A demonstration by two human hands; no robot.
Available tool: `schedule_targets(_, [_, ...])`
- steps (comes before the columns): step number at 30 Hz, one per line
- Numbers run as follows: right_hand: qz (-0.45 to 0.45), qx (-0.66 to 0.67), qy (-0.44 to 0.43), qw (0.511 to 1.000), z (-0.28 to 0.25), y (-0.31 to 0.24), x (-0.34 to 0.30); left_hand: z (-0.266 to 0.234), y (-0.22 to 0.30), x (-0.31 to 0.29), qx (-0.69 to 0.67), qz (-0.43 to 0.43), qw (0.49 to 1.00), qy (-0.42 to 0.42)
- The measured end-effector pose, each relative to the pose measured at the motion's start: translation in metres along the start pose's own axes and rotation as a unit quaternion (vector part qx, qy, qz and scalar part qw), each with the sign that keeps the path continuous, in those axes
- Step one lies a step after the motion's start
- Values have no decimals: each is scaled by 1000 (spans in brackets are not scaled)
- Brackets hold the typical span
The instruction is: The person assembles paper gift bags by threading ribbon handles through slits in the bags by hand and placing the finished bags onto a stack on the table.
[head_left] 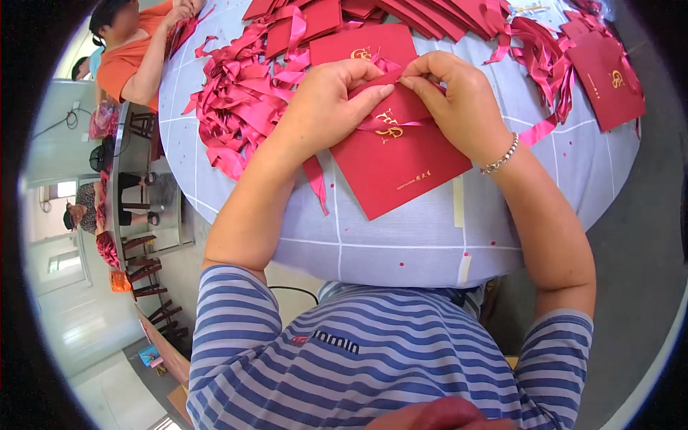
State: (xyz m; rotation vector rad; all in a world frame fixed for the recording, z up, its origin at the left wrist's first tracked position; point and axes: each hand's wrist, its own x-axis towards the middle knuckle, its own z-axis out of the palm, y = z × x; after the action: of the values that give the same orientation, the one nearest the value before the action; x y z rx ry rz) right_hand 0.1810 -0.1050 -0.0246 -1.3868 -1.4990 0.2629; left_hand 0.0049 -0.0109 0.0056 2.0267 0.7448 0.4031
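A flat red paper bag [401, 168] with a gold emblem lies tilted on the table in front of me. Across its front runs a shiny pink-red ribbon [369, 125]. My left hand [333, 100] is at the bag's upper part, thumb and fingers pinched together on the ribbon. Close beside it, my right hand [459, 100] pinches the same ribbon between thumb and forefinger, the two hands' fingertips almost meeting. Part of the ribbon is hidden by my fingers. One ribbon tail [315, 186] hangs down past the bag's left side. Just beyond my hands lies another red bag [326, 50].
A big heap of loose ribbons [233, 107] lies to the left. Stacked red bags [430, 18] cover the far side, and more ribbons [541, 64] and ribboned bags [609, 82] lie right. A co-worker in orange [132, 61] sits far left. The table's rounded cloth edge [401, 276] is near my body.
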Motion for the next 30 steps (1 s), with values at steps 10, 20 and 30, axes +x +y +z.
schedule_targets(10, [-32, -72, -14, 997, 1, -4, 1, 5, -6, 2, 22, 83, 995, 51])
schedule_targets(20, [-76, -131, 8, 988, 1, -23, 5, 1, 16, -2, 72, 114, 989, 56])
schedule_targets(30, [26, 8, -168, 985, -36, -29, 0, 4, 4, -6, 126, 190, 974, 16])
